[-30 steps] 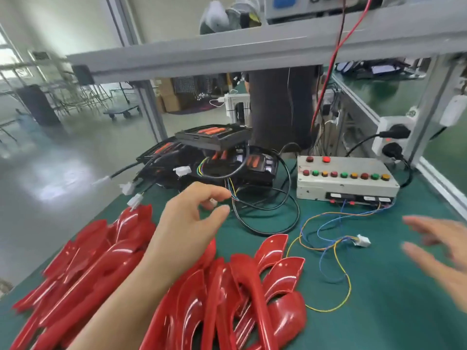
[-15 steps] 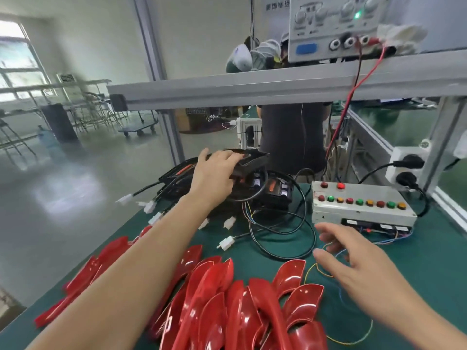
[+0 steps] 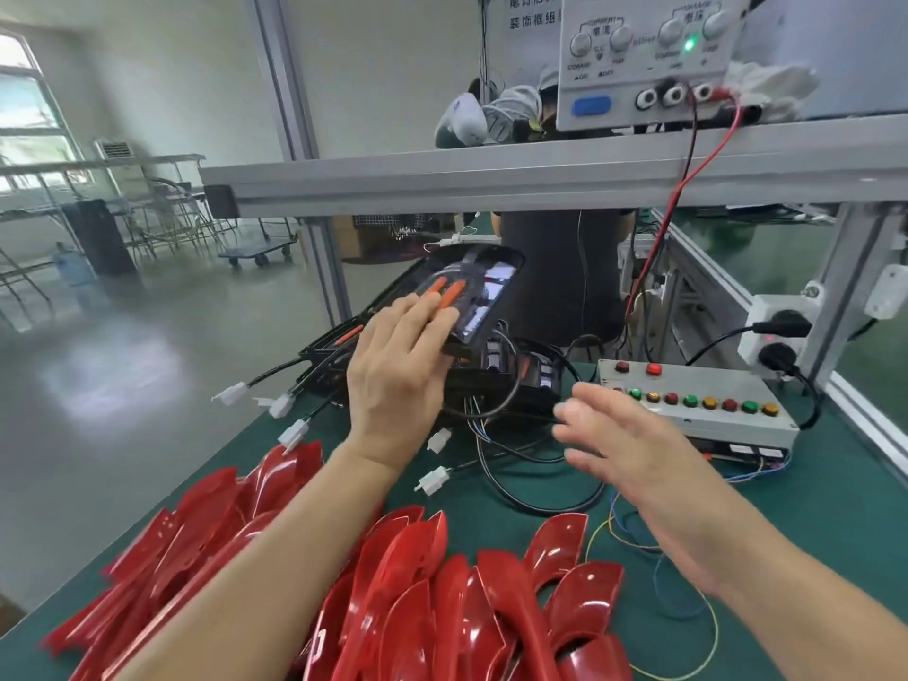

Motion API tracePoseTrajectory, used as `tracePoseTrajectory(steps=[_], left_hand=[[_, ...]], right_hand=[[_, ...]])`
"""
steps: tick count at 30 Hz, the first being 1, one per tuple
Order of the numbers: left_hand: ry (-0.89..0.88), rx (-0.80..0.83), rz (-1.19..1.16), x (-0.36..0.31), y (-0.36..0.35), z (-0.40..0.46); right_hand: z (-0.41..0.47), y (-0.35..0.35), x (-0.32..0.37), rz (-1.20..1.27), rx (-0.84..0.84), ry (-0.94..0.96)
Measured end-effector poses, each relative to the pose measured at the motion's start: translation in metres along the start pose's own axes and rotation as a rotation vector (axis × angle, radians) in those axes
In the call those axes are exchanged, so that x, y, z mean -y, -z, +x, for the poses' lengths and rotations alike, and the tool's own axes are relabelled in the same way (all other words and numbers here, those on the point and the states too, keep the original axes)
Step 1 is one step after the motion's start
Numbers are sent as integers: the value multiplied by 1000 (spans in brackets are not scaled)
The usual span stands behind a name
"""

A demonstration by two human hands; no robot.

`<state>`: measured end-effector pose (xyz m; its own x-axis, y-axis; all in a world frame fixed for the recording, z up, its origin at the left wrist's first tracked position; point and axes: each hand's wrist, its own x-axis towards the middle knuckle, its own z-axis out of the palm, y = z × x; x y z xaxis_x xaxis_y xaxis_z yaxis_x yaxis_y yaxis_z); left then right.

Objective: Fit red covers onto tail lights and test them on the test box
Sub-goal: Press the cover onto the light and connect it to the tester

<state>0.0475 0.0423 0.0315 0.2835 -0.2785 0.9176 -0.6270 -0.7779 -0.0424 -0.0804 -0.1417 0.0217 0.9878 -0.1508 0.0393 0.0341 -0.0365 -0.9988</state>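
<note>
My left hand (image 3: 398, 380) grips a black tail light (image 3: 474, 294) with orange parts inside and holds it tilted above a stack of more black tail lights (image 3: 491, 371) with cables. My right hand (image 3: 624, 444) hovers open and blurred over the black cables, just left of the grey test box (image 3: 697, 410) with its row of coloured buttons. Several glossy red covers (image 3: 442, 607) lie heaped along the near edge of the green table (image 3: 810, 533).
White connectors (image 3: 432, 481) on black cables lie between the covers and the lights. Thin coloured wires (image 3: 653, 548) run from the test box. A power supply (image 3: 648, 61) sits on the shelf above. A wall socket (image 3: 776, 336) is at right. A person in black stands behind the bench.
My left hand has lifted the top tail light off the stack and tilted it up. My right hand has moved up and forward toward the test box.
</note>
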Motion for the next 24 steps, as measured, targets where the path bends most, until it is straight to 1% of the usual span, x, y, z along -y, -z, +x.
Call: tracePoseTrajectory(steps=[2,3,4,5,7,8,10,11,12,14,15,17,19,21,22,24], left_hand=[[-70,-117,-50,-21,11,-11],[-110,-145,-84,-35,15,-18],[-143,-152,-125,-49,19,-24],[-168,-141,-166,-62,22,-30],[-219,-71,-246,-82,28,-39],[-263,-10,-296,-87,32,-42],[-326,111,-388,-82,41,-44],[-292,132,-414,-73,46,-43],[-202,124,-425,-61,48,-41],[53,103,-354,-27,47,-30],[180,143,-258,-9,42,-19],[362,336,-27,24,23,5],[432,558,138,45,-3,25],[447,751,201,58,-25,34],[441,817,213,61,-33,36],[432,855,216,67,-45,37]], right_hand=[[6,-10,9,255,91,-44],[8,-15,13,378,145,-37],[9,-19,16,498,192,-16],[10,-20,15,617,204,-5],[9,-16,8,844,165,-38],[7,-10,4,913,151,-48],[1,7,-5,932,71,-52],[-1,18,-8,904,25,-49],[-3,29,-11,883,-10,-42],[-8,47,-15,871,-65,-38],[-10,53,-17,865,-68,-42],[-13,57,-20,865,-48,-63],[-15,56,-19,858,-27,-94],[-16,56,-20,838,-6,-121],[-17,56,-20,834,9,-126],[-21,60,-21,831,11,-131]])
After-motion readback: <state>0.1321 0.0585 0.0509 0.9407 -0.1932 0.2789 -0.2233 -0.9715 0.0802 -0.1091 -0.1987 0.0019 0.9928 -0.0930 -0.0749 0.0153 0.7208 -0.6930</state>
